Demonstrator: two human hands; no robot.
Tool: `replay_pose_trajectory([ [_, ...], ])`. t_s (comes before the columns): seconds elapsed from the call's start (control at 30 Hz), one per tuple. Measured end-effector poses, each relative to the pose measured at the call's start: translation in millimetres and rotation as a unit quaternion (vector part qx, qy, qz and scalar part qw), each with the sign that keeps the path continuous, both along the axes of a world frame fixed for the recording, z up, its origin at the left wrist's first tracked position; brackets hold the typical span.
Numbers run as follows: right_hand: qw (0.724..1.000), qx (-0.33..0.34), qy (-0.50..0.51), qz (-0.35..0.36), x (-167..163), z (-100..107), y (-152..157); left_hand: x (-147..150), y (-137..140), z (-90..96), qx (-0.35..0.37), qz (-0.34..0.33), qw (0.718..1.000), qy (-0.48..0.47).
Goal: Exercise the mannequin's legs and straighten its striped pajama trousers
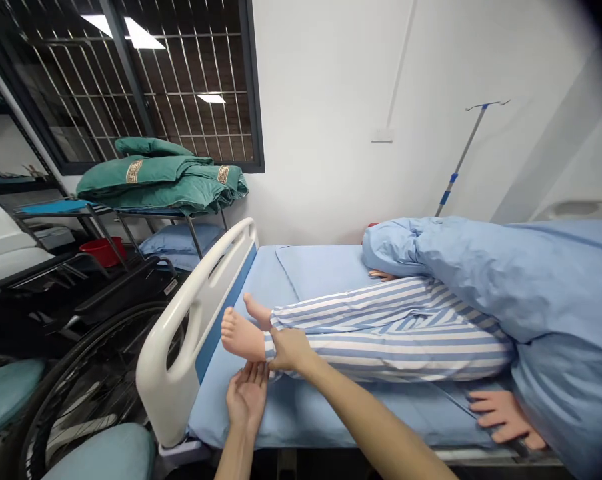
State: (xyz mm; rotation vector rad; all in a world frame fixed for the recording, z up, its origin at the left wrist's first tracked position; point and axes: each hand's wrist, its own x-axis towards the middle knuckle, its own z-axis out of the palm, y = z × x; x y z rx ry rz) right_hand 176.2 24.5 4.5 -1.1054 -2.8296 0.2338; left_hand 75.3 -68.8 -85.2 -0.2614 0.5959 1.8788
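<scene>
A manikin's legs in blue-and-white striped trousers [371, 347] lie along the bed, feet toward the footboard. My right hand [288, 350] is closed around the near lower leg at the trouser cuff, just above the bare near foot [243, 335]. Palm up, my left hand [248, 393] reaches under that heel with its fingers stretched out; the fingertips are partly hidden, and I cannot tell whether they bear its weight. Behind it the far foot [257, 310] shows. A blue quilt [491, 280] covers the upper body, with a manikin hand [505, 417] out at the near side.
The white footboard [153, 387] stands left of the feet, on a bed with a blue sheet [321, 263]. Beyond it are a wheelchair [105, 387], teal stools [105, 457], a red bucket [103, 251] and folded green quilts [165, 177]. An IV pole [461, 163] rises behind the bed.
</scene>
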Motion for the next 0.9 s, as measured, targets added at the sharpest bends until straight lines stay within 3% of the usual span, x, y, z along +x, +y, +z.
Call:
replay_pose_trajectory([
  [0.1, 0.999, 0.013, 0.044, -0.011, 18, 58, 11, 8, 4, 60.5, 0.09, -0.007, 0.993, 0.077],
  [0.17, 0.997, 0.008, 0.082, -0.004, 35, 103, 20, 20, 8, 105.5, 0.165, -0.025, 0.974, 0.153],
  [0.33, 0.976, -0.069, 0.2, 0.049, 90, 209, 36, 62, 24, 206.9, 0.307, -0.068, 0.89, 0.33],
  [0.5, 0.954, -0.071, 0.291, -0.01, 148, 276, 37, 106, 42, 275.2, 0.388, -0.093, 0.813, 0.424],
  [0.6, 0.947, -0.028, 0.318, -0.039, 169, 291, 38, 122, 47, 294.9, 0.392, -0.101, 0.815, 0.416],
  [0.7, 0.943, 0.015, 0.329, -0.051, 169, 289, 41, 124, 47, 296.3, 0.386, -0.096, 0.836, 0.378],
  [0.8, 0.948, -0.002, 0.317, -0.011, 149, 273, 45, 113, 47, 281.9, 0.386, -0.088, 0.847, 0.356],
  [0.9, 0.956, -0.03, 0.29, 0.036, 117, 245, 45, 92, 46, 252.9, 0.361, -0.072, 0.873, 0.32],
])
